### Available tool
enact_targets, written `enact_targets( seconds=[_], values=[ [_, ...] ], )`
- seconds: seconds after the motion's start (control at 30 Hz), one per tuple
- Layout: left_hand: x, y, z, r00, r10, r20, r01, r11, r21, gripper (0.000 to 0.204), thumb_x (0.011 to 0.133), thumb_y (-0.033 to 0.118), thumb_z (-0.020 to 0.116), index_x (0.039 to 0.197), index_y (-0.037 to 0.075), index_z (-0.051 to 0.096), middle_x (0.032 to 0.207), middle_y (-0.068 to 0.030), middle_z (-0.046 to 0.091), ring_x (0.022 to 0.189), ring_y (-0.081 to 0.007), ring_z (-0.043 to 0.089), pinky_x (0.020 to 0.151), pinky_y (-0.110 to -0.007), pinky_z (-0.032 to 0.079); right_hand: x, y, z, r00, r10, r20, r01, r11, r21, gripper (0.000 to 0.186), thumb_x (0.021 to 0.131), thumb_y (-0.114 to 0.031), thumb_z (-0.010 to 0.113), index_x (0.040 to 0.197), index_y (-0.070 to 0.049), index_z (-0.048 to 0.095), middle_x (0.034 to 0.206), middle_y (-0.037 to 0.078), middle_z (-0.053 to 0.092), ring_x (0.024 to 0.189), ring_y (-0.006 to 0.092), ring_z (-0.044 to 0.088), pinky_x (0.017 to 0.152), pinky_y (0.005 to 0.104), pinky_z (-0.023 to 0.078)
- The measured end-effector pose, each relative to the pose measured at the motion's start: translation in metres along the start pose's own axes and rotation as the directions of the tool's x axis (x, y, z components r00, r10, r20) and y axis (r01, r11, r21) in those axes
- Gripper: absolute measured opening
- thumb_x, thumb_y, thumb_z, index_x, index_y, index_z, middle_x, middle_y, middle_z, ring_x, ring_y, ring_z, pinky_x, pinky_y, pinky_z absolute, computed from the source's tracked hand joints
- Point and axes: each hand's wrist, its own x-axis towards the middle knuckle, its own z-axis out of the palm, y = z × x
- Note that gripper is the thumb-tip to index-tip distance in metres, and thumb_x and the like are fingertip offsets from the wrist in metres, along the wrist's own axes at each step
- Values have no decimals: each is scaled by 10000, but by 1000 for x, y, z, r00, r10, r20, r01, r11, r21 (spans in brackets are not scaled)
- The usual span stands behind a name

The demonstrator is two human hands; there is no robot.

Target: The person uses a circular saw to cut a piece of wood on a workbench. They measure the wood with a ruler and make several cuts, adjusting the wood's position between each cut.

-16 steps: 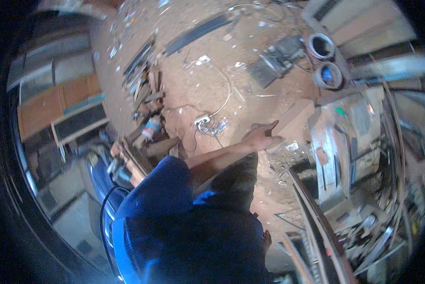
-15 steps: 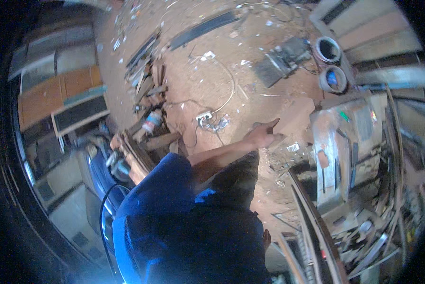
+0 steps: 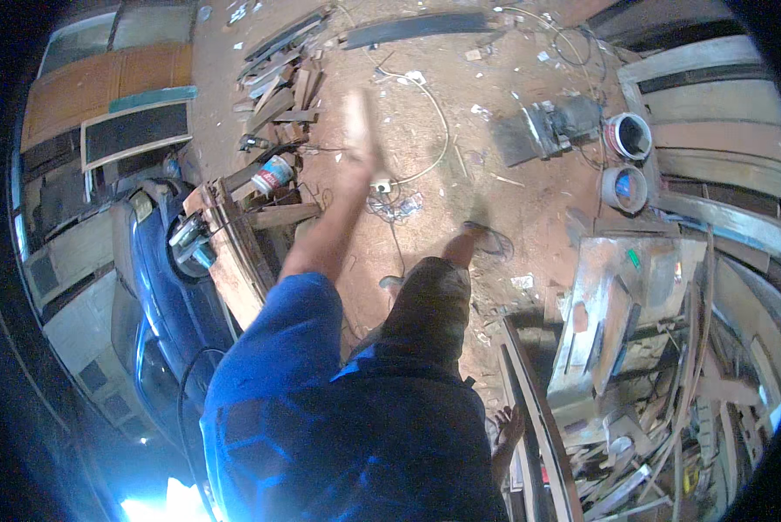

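Observation:
My left hand (image 3: 364, 172), blurred by motion, is closed on a pale wooden block (image 3: 355, 117) raised over the dirt floor (image 3: 416, 139). A white power strip or socket (image 3: 382, 185) lies on the floor just beyond that hand, with cables around it. My right hand (image 3: 505, 426) hangs low at my right side, fingers apart and slightly bent, beside long upright boards (image 3: 538, 435). Whether it touches them I cannot tell. My sandalled foot (image 3: 486, 239) shows ahead of my dark trousers.
Scrap wood (image 3: 277, 104) and a paint bucket (image 3: 271, 177) lie left. A power tool (image 3: 190, 235) rests on stacked planks beside a blue vehicle part (image 3: 155, 304). A dark machine (image 3: 547, 126), two buckets (image 3: 623, 187), a worn bench (image 3: 599, 304) and leaning boards occupy the right.
My left hand has swung leftward and upward with the wooden block, which now points away from me instead of to the right. My foot has come into view and the surroundings have shifted.

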Motion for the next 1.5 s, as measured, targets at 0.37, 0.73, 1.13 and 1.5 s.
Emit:
enact_targets(
  seconds=[0.37,0.73,1.13,1.5],
  values=[
    [120,-38,-8,977,-142,157,104,968,230,469,863,341,786,1214,56,662,857,-96,721,780,-191,654,691,-376,544,-7,60,65,971,222,91,-229,970,77,467,976,-308,659,1374,-91,551,1088,157,697,822,309,714,691,424,592],
    [-304,87,320,158,314,936,-608,778,-158,442,961,460,577,1098,59,703,1030,-225,718,963,-370,701,872,-467,537,-74,-126,168,880,-473,-46,469,880,-73,243,952,-127,681,1137,29,661,1066,143,720,942,209,686,867,329,541],
    [-332,64,330,-482,-260,837,-872,53,-486,350,932,409,556,1040,105,692,933,-199,716,879,-418,689,812,-517,530,-296,-374,196,79,-983,166,972,113,206,616,829,-458,703,1131,63,573,1004,285,615,984,418,611,875,502,491],
    [-386,151,347,-411,-544,732,-639,-401,-657,420,842,384,599,918,-6,736,999,-262,714,984,-370,706,833,-489,548,-359,-298,114,456,-888,-60,859,422,289,678,817,-492,642,1145,100,600,1258,366,530,1100,445,560,895,549,496]
  ],
)
